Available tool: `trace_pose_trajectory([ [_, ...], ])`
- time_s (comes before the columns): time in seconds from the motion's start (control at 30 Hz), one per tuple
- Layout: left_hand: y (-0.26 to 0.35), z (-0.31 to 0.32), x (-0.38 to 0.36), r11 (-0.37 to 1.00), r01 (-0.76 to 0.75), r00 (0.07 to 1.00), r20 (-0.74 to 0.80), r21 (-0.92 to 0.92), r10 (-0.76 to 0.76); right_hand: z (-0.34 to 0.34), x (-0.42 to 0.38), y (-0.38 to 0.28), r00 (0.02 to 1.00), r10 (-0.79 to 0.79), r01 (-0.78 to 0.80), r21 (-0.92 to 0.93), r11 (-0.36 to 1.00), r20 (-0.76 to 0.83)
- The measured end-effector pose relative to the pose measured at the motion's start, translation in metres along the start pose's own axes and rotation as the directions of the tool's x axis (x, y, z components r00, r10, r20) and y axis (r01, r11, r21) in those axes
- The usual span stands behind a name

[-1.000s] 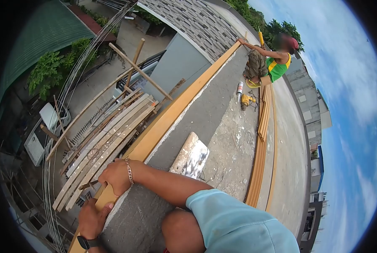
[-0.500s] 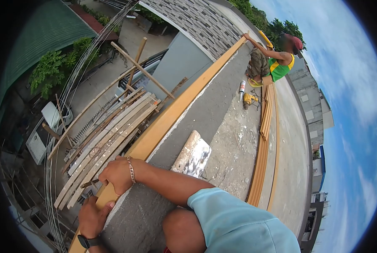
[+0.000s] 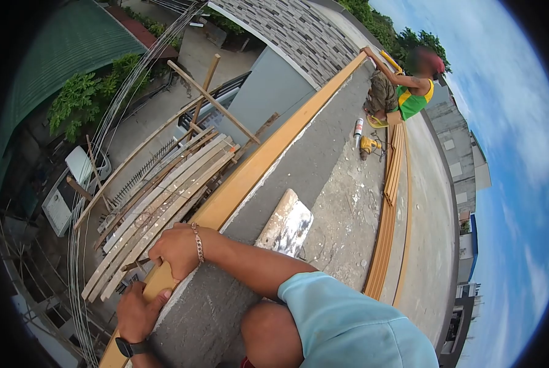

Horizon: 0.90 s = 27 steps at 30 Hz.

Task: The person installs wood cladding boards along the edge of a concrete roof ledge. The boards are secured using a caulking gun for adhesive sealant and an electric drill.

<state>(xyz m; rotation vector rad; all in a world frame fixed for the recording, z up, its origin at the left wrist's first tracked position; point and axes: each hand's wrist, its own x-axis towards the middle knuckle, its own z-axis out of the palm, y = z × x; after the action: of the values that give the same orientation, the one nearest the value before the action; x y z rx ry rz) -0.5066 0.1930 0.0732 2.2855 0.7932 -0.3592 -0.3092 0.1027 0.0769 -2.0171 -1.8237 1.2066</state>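
Observation:
A long tan trim board (image 3: 287, 144) runs along the outer edge of the grey cement ledge (image 3: 204, 306). My right hand (image 3: 179, 248), wearing a chain bracelet, grips over the near part of the board with curled fingers. Lower down, my left hand (image 3: 138, 313), with a black watch at the wrist, holds the same board, its thumb on the inner side. A co-worker (image 3: 409, 92) crouches at the far end, a hand on the board there. On the ledge beside my right forearm lies a flat, white-smeared board (image 3: 287, 224).
A sealant tube (image 3: 358, 130) and a yellow power drill (image 3: 369, 146) lie near the co-worker. Stacked tan strips (image 3: 385, 227) run along the roof floor. Beyond the edge is a drop, with scaffold planks (image 3: 164, 208) and wires (image 3: 112, 113) below.
The view has shifted slightly, so the scene sits a little farther right. Both my hands keep their grip on the board, and the co-worker still holds its far end.

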Motion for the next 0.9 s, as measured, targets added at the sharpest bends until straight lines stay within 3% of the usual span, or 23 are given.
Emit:
trace_pose_trajectory([
  [0.27,0.0067,-0.0080,-0.0017,1.000,0.025,0.999,0.047,-0.017,-0.025,-0.0034,-0.0012,-0.0049,0.990,-0.011,0.018,0.043,0.999,-0.144],
  [0.9,0.0058,-0.0059,-0.0040,0.997,-0.050,0.998,-0.040,-0.065,0.048,-0.0037,-0.0023,-0.0058,0.994,0.020,-0.015,0.048,0.999,-0.110],
])
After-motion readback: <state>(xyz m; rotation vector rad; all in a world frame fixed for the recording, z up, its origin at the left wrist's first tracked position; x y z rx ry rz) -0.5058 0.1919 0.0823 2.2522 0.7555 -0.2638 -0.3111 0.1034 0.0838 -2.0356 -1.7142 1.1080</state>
